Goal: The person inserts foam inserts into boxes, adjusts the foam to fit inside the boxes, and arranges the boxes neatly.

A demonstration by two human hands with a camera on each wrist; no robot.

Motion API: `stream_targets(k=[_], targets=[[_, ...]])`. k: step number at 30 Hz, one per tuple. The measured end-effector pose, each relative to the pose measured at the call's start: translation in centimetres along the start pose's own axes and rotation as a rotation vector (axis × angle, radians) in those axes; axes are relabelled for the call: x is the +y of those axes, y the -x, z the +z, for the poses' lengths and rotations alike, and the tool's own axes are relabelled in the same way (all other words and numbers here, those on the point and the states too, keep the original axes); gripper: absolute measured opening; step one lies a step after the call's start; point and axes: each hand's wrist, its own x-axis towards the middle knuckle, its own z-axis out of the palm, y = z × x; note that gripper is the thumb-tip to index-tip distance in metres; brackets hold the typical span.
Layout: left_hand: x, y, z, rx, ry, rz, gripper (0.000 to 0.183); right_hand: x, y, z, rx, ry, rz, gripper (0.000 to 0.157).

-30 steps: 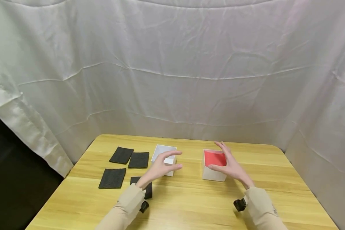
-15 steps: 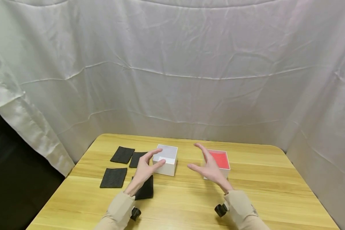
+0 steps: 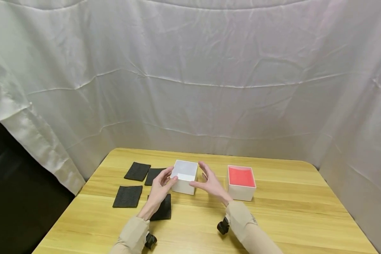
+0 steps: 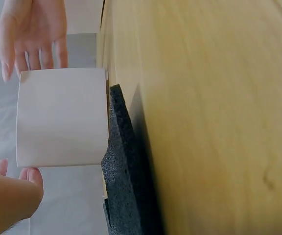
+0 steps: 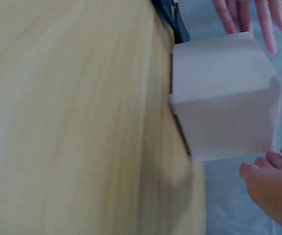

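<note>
A white open-topped box [image 3: 183, 187] with a pale grey inside stands on the table between my two hands. On its left, my left hand [image 3: 158, 188] has its fingertips right at the side wall, thumb toward the near corner. My right hand [image 3: 212, 183] is at the opposite wall, thumb and fingers spread apart and loosely bent. In the left wrist view the box [image 4: 62, 117] shows a plain face with fingertips at two opposite edges. The right wrist view shows my right hand [image 5: 273, 186] close beside the box [image 5: 224, 122].
Several black square pads [image 3: 128, 196] lie on the left of the wooden table [image 3: 304, 218], one partly behind my left hand. To the right stands a second white box [image 3: 241, 193] with red material [image 3: 241, 177] inside. A pale curtain [image 3: 190, 106] hangs behind the table.
My right hand has moved left from the red-filled box to the right side of the grey-lined box. My left hand shifted left from in front of that box to its left side.
</note>
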Motion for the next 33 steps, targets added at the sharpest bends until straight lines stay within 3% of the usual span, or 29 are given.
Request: stream_targets(k=[10,19,27,33], targets=[[-0.5,0.1,-0.2,-0.009,0.021,0.007,0.05,1.4,-1.6,1.2,0.009,-0.03,-0.012,0.101],[-0.6,0.5,-0.6,-0.014,-0.01,0.014,0.042,2.0,-1.5,0.0,-0.02,0.001,-0.016,0.099],[-0.2,0.6,-1.9,-0.084,-0.055,0.001,0.042,1.6,-0.6,-0.5,-0.036,0.042,-0.002,0.1],[0.1,0.6,-3.8,-0.208,-0.14,0.004,0.044,1.6,-0.1,-0.7,-0.047,0.054,-0.004,0.098]])
